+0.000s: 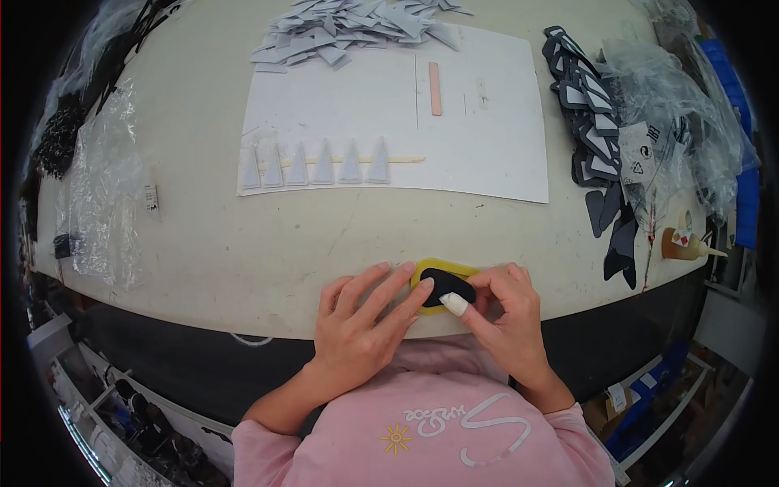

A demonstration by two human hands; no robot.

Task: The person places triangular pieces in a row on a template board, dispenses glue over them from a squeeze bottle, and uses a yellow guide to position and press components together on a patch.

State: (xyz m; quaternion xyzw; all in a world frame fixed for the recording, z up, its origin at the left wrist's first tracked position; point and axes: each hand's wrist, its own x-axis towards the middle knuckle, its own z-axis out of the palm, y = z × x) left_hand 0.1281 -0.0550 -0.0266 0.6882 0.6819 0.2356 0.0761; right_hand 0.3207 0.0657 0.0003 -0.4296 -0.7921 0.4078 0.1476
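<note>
A yellow frame-like holder (422, 270) lies near the table's front edge with a black rounded piece (445, 286) set in it. My left hand (363, 318) rests flat with its fingers spread, the index fingertip pressing on the black piece's left end. From the right, my right hand (510, 312) pinches the piece's right end between thumb and fingers; the thumb tip wears a white wrap. Part of the holder is hidden under my fingers.
Ahead lies a white board (349, 105) with a row of light grey triangles (323, 166) on a yellowish strip, a pink strip (435, 89) and a pile of grey pieces (349, 28). Dark pieces (584, 105), plastic bags (682, 105) and a glue bottle (682, 243) are at right.
</note>
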